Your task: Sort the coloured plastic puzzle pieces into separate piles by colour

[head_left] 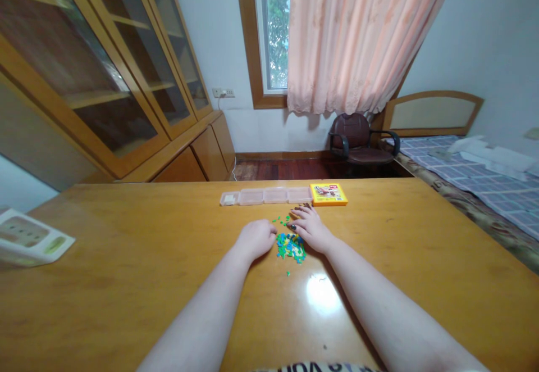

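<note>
**Item 1:** left hand (255,239). Fingers loosely curled, palm down, resting at the table surface; not clenched. Whether it holds a piece cannot be told from this view.

**Item 2:** right hand (309,227). Fingers lightly bent and pointing forward, nails painted dark. A small yellow-orange object (295,214) sits at the fingertips, too small to identify; whether it is grasped or only touched cannot be told.

**Item 3:** pile of small green, blue and white plastic pieces (289,247). Lies between the two hands, just beside both, with stray pieces scattered ahead of them and one nearer the body.

**Item 4:** translucent multi-compartment plastic box (264,195). Lies ahead of the hands, near the fingertips, in a row with the next item.

**Item 5:** yellow printed box (329,194). Lies flat ahead of the right hand, touching or just beside the end of the compartment box.

**Item 6:** wooden table (126,237). Glossy honey-coloured top, supporting both hands and all the above.

**Item 7:** white printed package (29,237). At the table's edge, well left of the left hand.

**Surroundings, beyond the hands:** glass-fronted wooden cabinet (126,63) to the left; curtained window (269,29) straight ahead; dark office chair (357,139) ahead and right; bed (463,175) to the right.
</note>
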`<state>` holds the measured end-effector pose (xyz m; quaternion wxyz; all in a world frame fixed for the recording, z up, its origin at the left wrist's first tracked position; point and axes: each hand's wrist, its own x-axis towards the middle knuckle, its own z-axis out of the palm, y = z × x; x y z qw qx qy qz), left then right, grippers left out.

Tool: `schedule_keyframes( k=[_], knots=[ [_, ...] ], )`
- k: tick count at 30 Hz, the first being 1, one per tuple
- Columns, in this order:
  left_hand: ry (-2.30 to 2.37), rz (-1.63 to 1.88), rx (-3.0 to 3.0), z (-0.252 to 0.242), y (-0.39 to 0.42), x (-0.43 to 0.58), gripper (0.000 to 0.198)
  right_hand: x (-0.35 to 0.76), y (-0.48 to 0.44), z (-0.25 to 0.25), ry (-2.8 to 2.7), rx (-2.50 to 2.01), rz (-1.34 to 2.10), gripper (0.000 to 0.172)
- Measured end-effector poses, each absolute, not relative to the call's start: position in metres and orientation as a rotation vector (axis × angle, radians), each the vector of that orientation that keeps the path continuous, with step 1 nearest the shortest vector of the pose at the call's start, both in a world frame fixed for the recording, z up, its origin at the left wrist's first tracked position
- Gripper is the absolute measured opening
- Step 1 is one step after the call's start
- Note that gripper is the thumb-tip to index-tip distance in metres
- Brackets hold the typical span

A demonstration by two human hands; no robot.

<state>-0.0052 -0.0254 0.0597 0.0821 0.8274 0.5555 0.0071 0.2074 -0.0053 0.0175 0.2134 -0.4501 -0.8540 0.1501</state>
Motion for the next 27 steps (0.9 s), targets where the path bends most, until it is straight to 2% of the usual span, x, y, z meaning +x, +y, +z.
schedule_keyframes(
  k=[12,19,27],
  knots=[
    [1.616,0.019,2.477,0.0633,-0.0299,-0.0041,0.027,0.2048,-0.0093,0.0224,-2.400,-1.240,0.458,0.033],
    [1.565,0.003,2.553,0.0636,-0.0305,-0.0032,0.030,0.2055,-0.0081,0.0199,-2.482,-1.079,0.539,0.032],
    [1.617,-0.024,2.504,0.0604,-0.0277,-0.0016,0.031,0.2033,-0.0092,0.0188,-2.439,-1.245,0.447,0.036]
  ],
)
